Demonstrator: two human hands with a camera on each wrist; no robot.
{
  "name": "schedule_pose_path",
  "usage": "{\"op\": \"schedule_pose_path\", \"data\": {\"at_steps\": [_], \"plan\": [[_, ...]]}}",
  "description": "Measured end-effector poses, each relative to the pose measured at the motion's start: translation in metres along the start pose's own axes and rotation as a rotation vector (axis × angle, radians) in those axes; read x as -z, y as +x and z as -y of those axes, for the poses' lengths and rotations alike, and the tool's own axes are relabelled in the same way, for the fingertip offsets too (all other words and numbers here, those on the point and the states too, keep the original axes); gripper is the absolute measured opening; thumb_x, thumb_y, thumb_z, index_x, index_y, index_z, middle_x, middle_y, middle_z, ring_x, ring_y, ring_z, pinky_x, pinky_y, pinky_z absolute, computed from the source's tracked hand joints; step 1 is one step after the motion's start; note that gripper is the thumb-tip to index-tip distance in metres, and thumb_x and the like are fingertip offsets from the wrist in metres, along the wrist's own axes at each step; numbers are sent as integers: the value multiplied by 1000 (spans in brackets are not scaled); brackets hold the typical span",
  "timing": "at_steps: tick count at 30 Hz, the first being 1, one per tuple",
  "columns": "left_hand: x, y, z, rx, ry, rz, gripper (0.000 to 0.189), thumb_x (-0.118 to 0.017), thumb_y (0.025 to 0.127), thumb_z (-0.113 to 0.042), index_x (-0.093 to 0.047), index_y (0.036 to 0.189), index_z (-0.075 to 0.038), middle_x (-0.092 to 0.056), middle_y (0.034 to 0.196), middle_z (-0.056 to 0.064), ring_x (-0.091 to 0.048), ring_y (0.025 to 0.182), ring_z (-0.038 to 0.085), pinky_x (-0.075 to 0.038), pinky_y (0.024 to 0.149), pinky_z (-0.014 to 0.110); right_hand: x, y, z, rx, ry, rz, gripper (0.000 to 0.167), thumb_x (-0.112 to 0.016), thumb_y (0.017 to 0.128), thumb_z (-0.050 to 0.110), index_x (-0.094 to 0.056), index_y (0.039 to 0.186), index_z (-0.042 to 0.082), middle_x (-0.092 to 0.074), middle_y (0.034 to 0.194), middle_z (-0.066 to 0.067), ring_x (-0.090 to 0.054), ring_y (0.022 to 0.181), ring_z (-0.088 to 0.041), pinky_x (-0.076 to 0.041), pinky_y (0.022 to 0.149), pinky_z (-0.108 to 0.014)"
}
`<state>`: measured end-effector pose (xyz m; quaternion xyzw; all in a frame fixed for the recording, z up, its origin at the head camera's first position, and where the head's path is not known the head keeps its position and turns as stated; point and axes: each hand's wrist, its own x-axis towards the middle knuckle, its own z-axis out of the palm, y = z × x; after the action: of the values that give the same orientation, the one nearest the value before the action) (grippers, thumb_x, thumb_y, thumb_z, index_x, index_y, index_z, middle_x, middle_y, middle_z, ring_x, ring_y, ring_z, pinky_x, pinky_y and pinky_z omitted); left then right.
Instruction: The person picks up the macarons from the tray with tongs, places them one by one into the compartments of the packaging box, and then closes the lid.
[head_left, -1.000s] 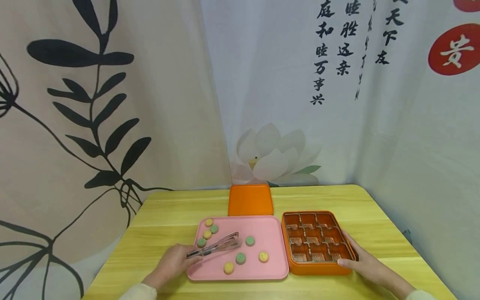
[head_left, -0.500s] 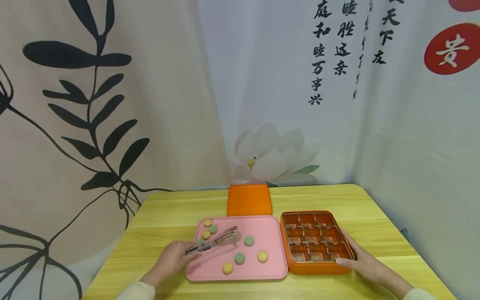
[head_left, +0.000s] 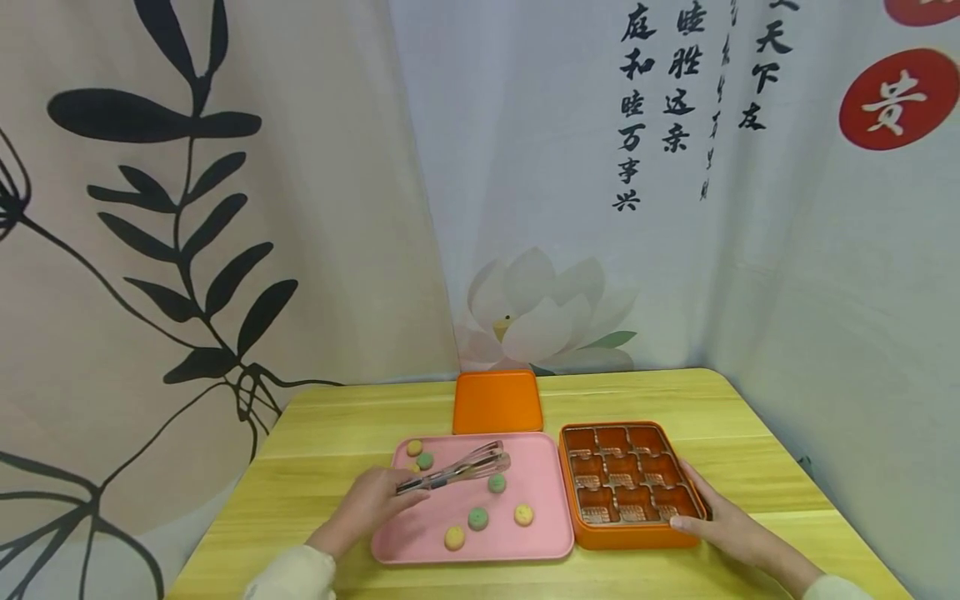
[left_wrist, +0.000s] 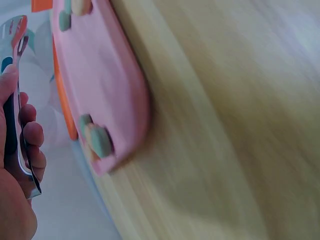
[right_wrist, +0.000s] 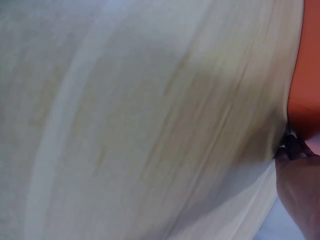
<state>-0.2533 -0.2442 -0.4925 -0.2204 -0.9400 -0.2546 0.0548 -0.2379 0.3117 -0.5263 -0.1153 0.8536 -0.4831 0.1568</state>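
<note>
My left hand [head_left: 378,500] grips a pair of tongs [head_left: 461,472] by the handle, above the left part of a pink tray [head_left: 532,544]. The tongs' clear ends point right and away, just above a green macaron [head_left: 497,483] in the head view, with nothing seen between them. Several green and yellow macaron-like cookies lie on the tray; some at its left are partly hidden by my hand. My right hand [head_left: 727,523] holds the near right corner of an orange box [head_left: 637,539], thumb at the rim and fingers along the side. The box has a clear divided insert with bare compartments.
An orange lid [head_left: 498,403] lies behind the tray on the yellow wood-grain table [head_left: 360,408]. The box stands right beside the tray's right edge. A printed curtain [head_left: 360,208] hangs behind the table.
My left hand has moved right over the tray, carrying the tongs from the left cookies toward the green one near the middle. The right hand stays on the box.
</note>
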Motion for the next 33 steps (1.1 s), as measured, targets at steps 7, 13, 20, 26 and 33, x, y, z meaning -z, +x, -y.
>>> {"op": "schedule_pose_path", "data": {"at_steps": [7, 13, 20, 26, 33], "plan": [[-10, 18, -19, -95, -19, -19, 20, -71, 90, -41, -73, 88, -21, -43, 59, -18, -35, 52, -2, -34, 48, 20, 0, 0, 0, -6, -16, 4, 92, -59, 100, 31, 10, 158, 11, 9, 159, -32, 0, 139, -60, -15, 100, -78], [-18, 31, -42, -110, -79, 21, 17, -69, 91, -43, -71, 86, -27, -43, 58, -19, -36, 55, -1, -33, 51, 20, 0, 0, 0, -5, -14, 8, 91, -59, 101, 29, 10, 158, 11, 9, 159, -32, 1, 138, -61, -15, 99, -78], [-31, 43, -70, -100, -154, 90, 16, -70, 92, -40, -73, 87, -25, -48, 58, -18, -37, 50, -1, -29, 46, 19, -1, -2, 1, -10, -20, 4, 90, -59, 101, 27, 9, 159, 12, 9, 158, -32, 1, 138, -61, -16, 99, -78], [-44, 47, -86, -94, -134, 124, 23, -72, 89, -41, -77, 98, -21, -58, 60, -16, -41, 48, -2, -34, 47, 18, -1, -2, 1, -10, -17, 3, 91, -59, 101, 28, 9, 159, 12, 7, 158, -33, -1, 138, -61, -17, 99, -78], [-56, 48, -91, -162, -38, 144, 17, -72, 91, -38, -73, 91, -21, -59, 56, -11, -39, 44, -4, -37, 49, 17, -1, -2, -1, 2, -6, 6, 91, -59, 101, 28, 9, 158, 12, 7, 158, -33, -3, 138, -60, -17, 100, -77]]}}
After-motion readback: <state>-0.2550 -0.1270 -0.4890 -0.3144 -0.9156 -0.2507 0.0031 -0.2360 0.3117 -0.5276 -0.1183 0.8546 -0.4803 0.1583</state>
